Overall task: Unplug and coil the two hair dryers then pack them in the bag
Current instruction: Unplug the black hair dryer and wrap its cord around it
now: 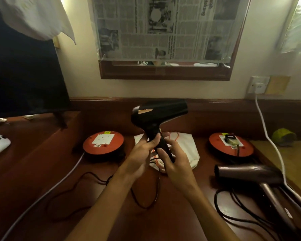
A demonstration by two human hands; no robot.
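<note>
Both forearms reach in from 6 o'clock. At the centre, the left hand [142,152] and right hand [174,162] curl around the handle of the black hair dryer [159,112], held upright above the white bag [184,145]. Its black cord [146,197] lies loose on the tabletop [33,162]. At 4 o'clock the brown hair dryer [247,173] lies on its side, plug [230,138] in the orange cable reel [231,144].
</note>
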